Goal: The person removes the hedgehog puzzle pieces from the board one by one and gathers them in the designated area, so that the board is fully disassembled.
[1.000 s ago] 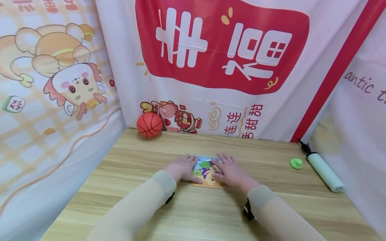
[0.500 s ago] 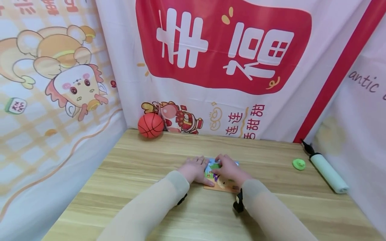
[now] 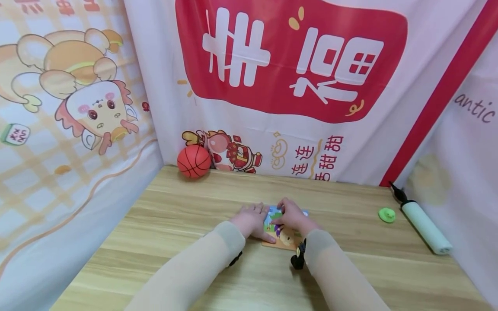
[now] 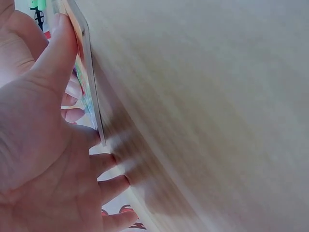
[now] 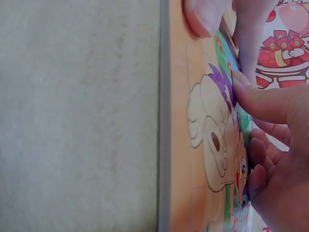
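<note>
A cartoon jigsaw puzzle board (image 3: 283, 245) with an orange lower border lies flat on the table. My left hand (image 3: 252, 220) lies along its left side, fingers spread straight. Seen from the left wrist, the left thumb (image 4: 57, 50) presses on the border while other fingertips rest on the wood beyond the board's edge. Over the upper middle of the puzzle is my right hand (image 3: 294, 216), fingers bent. In the right wrist view its thumb (image 5: 256, 99) touches the picture beside a purple mane, with curled fingertips further along; I cannot tell whether they pinch a piece.
A red toy basketball (image 3: 193, 161) sits at the table's back left corner. To the right are a small green toy (image 3: 387, 215) and a pale green hand pump (image 3: 426, 227) with a black nozzle. Printed curtains (image 3: 350, 151) hang behind and at both sides.
Both hands and the board have shifted right in the head view. My right hand has gone from lying flat on the board to bent fingers with their tips on it.
</note>
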Demonstrator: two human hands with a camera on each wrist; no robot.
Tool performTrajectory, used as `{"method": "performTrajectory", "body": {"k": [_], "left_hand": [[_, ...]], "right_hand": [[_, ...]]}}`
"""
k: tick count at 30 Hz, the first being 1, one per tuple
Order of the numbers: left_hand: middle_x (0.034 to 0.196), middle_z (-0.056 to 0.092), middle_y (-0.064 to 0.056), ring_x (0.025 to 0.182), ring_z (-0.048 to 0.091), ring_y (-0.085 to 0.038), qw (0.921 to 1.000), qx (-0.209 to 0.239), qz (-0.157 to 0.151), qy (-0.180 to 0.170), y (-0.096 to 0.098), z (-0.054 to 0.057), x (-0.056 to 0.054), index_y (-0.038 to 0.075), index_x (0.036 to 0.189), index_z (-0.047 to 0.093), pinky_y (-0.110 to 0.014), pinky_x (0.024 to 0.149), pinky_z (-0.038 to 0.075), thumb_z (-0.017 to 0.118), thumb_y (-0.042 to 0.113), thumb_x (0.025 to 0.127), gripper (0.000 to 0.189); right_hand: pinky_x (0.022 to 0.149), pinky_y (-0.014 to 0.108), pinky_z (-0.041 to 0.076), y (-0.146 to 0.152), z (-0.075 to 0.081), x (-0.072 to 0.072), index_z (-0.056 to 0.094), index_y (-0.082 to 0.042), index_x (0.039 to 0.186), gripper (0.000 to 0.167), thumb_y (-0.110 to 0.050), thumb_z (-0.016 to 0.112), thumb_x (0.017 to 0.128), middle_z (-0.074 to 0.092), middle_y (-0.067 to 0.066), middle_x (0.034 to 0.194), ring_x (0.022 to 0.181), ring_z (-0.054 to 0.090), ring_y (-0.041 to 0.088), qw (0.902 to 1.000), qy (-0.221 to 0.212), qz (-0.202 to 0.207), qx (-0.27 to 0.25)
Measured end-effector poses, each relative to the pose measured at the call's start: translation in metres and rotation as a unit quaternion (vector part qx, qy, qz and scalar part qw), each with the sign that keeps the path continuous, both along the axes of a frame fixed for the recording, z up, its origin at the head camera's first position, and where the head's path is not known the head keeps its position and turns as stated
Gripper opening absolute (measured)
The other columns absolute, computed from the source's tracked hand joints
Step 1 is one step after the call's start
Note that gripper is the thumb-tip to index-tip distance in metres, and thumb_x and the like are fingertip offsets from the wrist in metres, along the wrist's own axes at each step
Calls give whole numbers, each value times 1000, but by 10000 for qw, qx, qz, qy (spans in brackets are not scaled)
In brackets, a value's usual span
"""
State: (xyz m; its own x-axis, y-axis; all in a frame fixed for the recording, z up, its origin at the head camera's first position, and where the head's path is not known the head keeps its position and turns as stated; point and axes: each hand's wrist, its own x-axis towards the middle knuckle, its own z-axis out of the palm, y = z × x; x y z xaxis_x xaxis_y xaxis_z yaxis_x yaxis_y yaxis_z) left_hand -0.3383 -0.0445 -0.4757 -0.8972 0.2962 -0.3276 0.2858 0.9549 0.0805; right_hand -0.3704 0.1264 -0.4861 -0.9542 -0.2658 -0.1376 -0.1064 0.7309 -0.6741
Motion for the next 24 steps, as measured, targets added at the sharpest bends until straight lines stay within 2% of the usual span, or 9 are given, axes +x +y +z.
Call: {"method": "performTrajectory", "body": {"k": [6,11,15,20,24], "left_hand": [[164,11,-8,148,15,-31,10000,-9,-23,46,0,-12,-10,20,160,13,-58,116,13,53,96,55,135],[164,11,-8,148,14,-31,10000,57,-16,7,0,-13,-15,20,160,14,-57,116,12,55,94,57,134],[164,12,-8,148,14,-30,10000,22,-61,64,0,-11,-15,19,160,15,-55,117,13,56,96,53,138],[164,13,-9,148,15,-30,10000,-23,-66,49,1,-5,-8,15,160,15,-55,116,15,57,97,46,147],[163,16,-9,147,18,-29,10000,-15,47,49,4,4,-1,11,159,18,-54,116,18,62,94,47,147]], "right_hand": [[85,44,48,-1,4,0,55,-12,114,44,-21,84,81,54,10,109,97,54,27,10000,-45,-56,38],[90,47,47,-1,5,0,56,-13,110,39,-23,83,83,52,10,112,101,53,27,10000,-21,-55,73],[95,50,46,0,4,-1,57,-14,112,40,-22,83,83,50,10,117,106,52,29,10000,28,-92,27],[97,51,45,-1,1,-2,59,-15,115,42,-23,83,82,51,10,118,108,53,29,9999,27,-134,68],[97,50,44,-2,0,-2,58,-14,113,41,-21,84,81,51,12,118,107,52,30,9998,7,-187,21]]}}
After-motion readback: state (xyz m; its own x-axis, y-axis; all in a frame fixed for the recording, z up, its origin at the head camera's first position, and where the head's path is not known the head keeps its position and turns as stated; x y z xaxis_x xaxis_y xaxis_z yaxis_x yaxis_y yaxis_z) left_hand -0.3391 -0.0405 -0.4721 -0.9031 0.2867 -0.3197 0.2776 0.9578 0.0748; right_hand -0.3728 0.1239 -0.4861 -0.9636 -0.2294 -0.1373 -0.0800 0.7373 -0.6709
